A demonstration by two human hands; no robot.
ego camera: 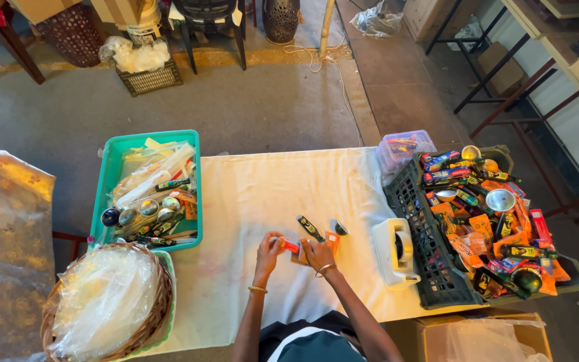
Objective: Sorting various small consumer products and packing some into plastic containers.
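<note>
At the far left a wicker basket (105, 305) holds a heap of clear plastic bags. Just behind it a teal tray (147, 191) carries finished-looking clear packs, with spoons, dark tubes and orange sachets showing through the plastic. Judging by that tray, a fair number of sets appear already made up, perhaps a third or less of the stock.

On the white-covered worktop (249, 201) the left hand (269, 250) and the right hand (317, 255) meet close to the near edge, both pinching a small orange sachet (291, 246) between fingertips; the fingers are curled, not spread. Whether the sachet is being opened, folded or simply held I cannot tell. Just beyond the right hand lie a dark tube (310, 228), another orange sachet (332, 240) and a metal spoon (340, 228), loose on the cloth and apart from any bag, so this set seems only gathered, not yet packed.

Further right stands a white tape dispenser (397, 251), touching a dark crate (430, 261) heaped with many more tubes, sachets and spoons. Behind the crate sits a small clear tub (405, 147). By that pile, most of the work looks to remain.
</note>
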